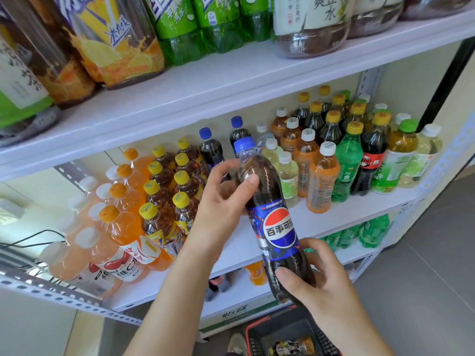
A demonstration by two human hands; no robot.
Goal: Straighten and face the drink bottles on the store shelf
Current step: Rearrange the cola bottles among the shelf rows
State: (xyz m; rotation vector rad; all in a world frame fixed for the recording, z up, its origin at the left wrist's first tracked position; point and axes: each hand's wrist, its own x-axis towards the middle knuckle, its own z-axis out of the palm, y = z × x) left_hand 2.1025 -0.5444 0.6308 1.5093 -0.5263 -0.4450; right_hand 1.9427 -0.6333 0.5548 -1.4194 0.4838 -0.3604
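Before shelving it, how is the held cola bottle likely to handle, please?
The cola bottle looks full, so probably heavy for its size. Tall and narrow, it may tip if nudged. Its round body would likely roll lying down.

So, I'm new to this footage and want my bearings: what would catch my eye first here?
The cola bottle with the blue cap, held tilted before the middle shelf: the left hand grips its shoulder, the right hand its base. Behind stand rows of smaller drinks, yellow-capped tea bottles to the left, a green bottle to the right. A red basket shows at the bottom edge.
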